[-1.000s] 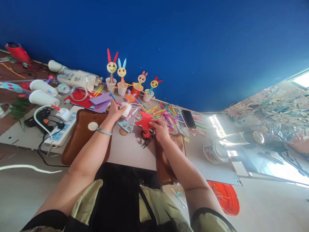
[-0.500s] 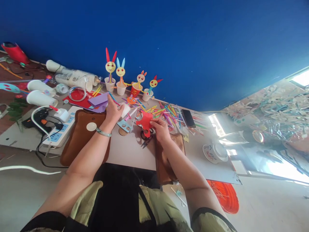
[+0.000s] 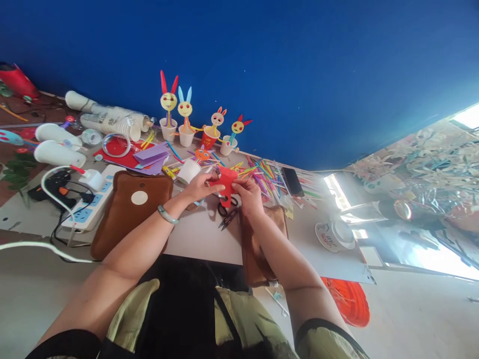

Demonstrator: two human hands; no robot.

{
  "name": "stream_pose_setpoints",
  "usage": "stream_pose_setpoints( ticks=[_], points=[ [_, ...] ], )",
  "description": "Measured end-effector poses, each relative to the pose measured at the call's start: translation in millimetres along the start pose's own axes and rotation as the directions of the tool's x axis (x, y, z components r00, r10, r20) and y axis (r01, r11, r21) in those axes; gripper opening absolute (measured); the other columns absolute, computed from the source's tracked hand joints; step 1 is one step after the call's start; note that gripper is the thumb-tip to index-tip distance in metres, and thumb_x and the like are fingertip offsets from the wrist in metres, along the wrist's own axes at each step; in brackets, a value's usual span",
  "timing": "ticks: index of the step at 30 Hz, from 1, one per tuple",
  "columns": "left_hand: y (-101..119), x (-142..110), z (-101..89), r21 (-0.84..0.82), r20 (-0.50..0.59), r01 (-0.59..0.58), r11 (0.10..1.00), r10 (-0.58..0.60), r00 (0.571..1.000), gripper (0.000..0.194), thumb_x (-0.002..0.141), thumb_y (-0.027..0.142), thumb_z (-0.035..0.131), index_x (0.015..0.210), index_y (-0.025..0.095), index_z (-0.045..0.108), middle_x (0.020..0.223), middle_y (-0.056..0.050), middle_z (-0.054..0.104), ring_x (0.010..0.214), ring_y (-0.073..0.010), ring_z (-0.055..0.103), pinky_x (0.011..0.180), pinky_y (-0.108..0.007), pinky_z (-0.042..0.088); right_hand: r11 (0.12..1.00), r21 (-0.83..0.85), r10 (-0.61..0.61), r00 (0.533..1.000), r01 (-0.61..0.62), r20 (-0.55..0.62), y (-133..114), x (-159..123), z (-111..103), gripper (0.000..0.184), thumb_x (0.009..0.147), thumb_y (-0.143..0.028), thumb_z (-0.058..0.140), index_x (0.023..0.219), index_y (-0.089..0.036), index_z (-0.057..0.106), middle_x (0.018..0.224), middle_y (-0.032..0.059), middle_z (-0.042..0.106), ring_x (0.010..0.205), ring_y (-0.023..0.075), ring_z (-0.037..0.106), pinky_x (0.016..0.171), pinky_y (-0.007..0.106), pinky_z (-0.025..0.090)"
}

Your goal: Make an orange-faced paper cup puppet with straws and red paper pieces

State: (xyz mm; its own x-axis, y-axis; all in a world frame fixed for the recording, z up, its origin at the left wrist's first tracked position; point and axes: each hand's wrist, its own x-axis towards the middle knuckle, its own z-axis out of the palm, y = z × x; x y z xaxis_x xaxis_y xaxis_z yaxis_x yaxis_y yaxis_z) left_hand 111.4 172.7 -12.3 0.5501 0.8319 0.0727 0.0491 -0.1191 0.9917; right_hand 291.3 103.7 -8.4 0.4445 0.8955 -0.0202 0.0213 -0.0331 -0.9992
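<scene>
A piece of red paper [image 3: 227,180] with cut-out edges is held up between my two hands. My left hand [image 3: 202,188] pinches its left side, thumb in front. At its right edge, my right hand [image 3: 247,195] grips it between thumb and fingers. Just below the paper, dark-handled scissors [image 3: 227,219] lie on the table, blades towards me. A white paper cup [image 3: 188,170] lies behind my left hand, and an orange paper animal head [image 3: 202,154] is beyond it.
Several paper-cup figures with eared faces, one in a red cup [image 3: 210,136], line the blue wall. Coloured sticks [image 3: 258,174] and a phone [image 3: 293,181] lie behind my right hand. Brown pads [image 3: 129,219] flank the work spot; a power strip [image 3: 92,204] stands left.
My left hand has left the white cup and moved right and down onto the red paper. My right hand keeps its hold on the paper.
</scene>
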Motion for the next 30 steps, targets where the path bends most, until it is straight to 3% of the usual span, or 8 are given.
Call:
stream_pose_setpoints(
  ticks=[5, 8, 10, 12, 15, 19, 24, 30],
  points=[
    [-2.7, -0.5, 0.1, -0.102, 0.156, 0.159, 0.982, -0.142, 0.978, 0.033, 0.069, 0.044, 0.082, 0.067, 0.017, 0.063, 0.05, 0.004, 0.049, 0.044, -0.0075, 0.041, 0.043, -0.021, 0.025, 0.999, 0.004, -0.043, 0.998, 0.042, 0.056, 0.0, 0.5, 6.0, 0.033, 0.062, -0.037, 0.079, 0.088, -0.023, 0.064, 0.072, -0.0026, 0.068, 0.066, 0.0144, 0.059, 0.067, 0.029, 0.049],
    [-3.3, 1.7, -2.2, -0.21, 0.075, 0.212, 0.954, -0.201, 0.977, 0.027, 0.07, 0.038, 0.079, 0.069, 0.016, 0.063, 0.05, 0.004, 0.05, 0.043, -0.0069, 0.04, 0.042, -0.02, 0.025, 0.991, -0.068, -0.108, 0.991, 0.114, 0.082, -4.4, 0.9, -2.6, 0.04, 0.068, -0.038, 0.077, 0.102, -0.024, 0.062, 0.08, -0.001, 0.072, 0.072, 0.0163, 0.063, 0.071, 0.031, 0.05],
    [-3.9, 3.7, -3.0, -0.289, -0.016, 0.203, 0.935, -0.217, 0.976, 0.023, 0.07, 0.035, 0.076, 0.071, 0.016, 0.062, 0.055, 0.003, 0.054, 0.045, -0.0066, 0.042, 0.043, -0.02, 0.027, 0.947, -0.247, -0.18, 0.977, 0.204, 0.119, -9.4, 0.1, -13.6, 0.031, 0.073, -0.035, 0.074, 0.099, -0.023, 0.064, 0.083, 0.0009, 0.073, 0.074, 0.0174, 0.064, 0.072, 0.031, 0.05],
    [-5.0, 5.2, -3.2, -0.337, -0.083, 0.177, 0.925, -0.216, 0.973, 0.021, 0.07, 0.034, 0.073, 0.072, 0.016, 0.062, 0.06, 0.002, 0.058, 0.047, -0.0065, 0.044, 0.045, -0.02, 0.03, 0.814, -0.503, -0.192, 0.952, 0.289, 0.237, -15.2, -2.5, -25.0, 0.012, 0.077, -0.029, 0.069, 0.087, -0.021, 0.068, 0.079, 0.0022, 0.072, 0.072, 0.0177, 0.062, 0.071, 0.031, 0.048],
    [-8.1, 6.4, -3.3, -0.341, -0.109, 0.18, 0.923, -0.229, 0.967, 0.017, 0.072, 0.032, 0.069, 0.073, 0.016, 0.063, 0.057, 0.003, 0.056, 0.048, -0.0074, 0.047, 0.046, -0.02, 0.031, 0.466, -0.793, -0.044, 0.905, 0.393, 0.423, -22.9, -8.9, -34.9, 0.008, 0.082, -0.021, 0.064, 0.081, -0.02, 0.073, 0.082, 0.0051, 0.074, 0.078, 0.0201, 0.065, 0.073, 0.031, 0.045],
    [-14.3, 7.5, -4.7, -0.292, -0.086, 0.206, 0.934, -0.24, 0.967, 0.018, 0.074, 0.034, 0.066, 0.07, 0.017, 0.061, 0.05, 0.003, 0.053, 0.048, -0.009, 0.048, 0.046, -0.02, 0.029, 0.096, -0.886, 0.116, 0.879, 0.454, 0.463, -28.5, -16.8, -32.9, 0.017, 0.086, -0.019, 0.063, 0.096, -0.018, 0.077, 0.099, 0.0106, 0.076, 0.095, 0.0252, 0.067, 0.078, 0.031, 0.044],
    [-18.8, 9.3, -7.0, -0.296, -0.104, 0.173, 0.939, -0.212, 0.972, 0.021, 0.073, 0.036, 0.068, 0.068, 0.017, 0.061, 0.052, 0.003, 0.054, 0.048, -0.0086, 0.049, 0.046, -0.02, 0.03, -0.002, -0.804, 0.242, 0.781, 0.594, 0.576, -29.0, -20.9, -25.5, 0.018, 0.091, -0.023, 0.06, 0.095, -0.019, 0.077, 0.098, 0.0109, 0.075, 0.098, 0.0258, 0.067, 0.083, 0.032, 0.043],
    [-11.7, 8.5, -6.4, -0.303, -0.101, 0.179, 0.936, -0.218, 0.971, 0.019, 0.073, 0.033, 0.066, 0.064, 0.017, 0.061, 0.047, 0.001, 0.055, 0.044, -0.0094, 0.047, 0.045, -0.022, 0.029, -0.039, -0.851, 0.192, 0.84, 0.523, 0.507, -20.1, -18.2, -10.4, 0.029, 0.099, -0.035, 0.053, 0.109, -0.017, 0.073, 0.112, 0.0144, 0.072, 0.109, 0.0279, 0.064, 0.087, 0.033, 0.044]
  ],
)
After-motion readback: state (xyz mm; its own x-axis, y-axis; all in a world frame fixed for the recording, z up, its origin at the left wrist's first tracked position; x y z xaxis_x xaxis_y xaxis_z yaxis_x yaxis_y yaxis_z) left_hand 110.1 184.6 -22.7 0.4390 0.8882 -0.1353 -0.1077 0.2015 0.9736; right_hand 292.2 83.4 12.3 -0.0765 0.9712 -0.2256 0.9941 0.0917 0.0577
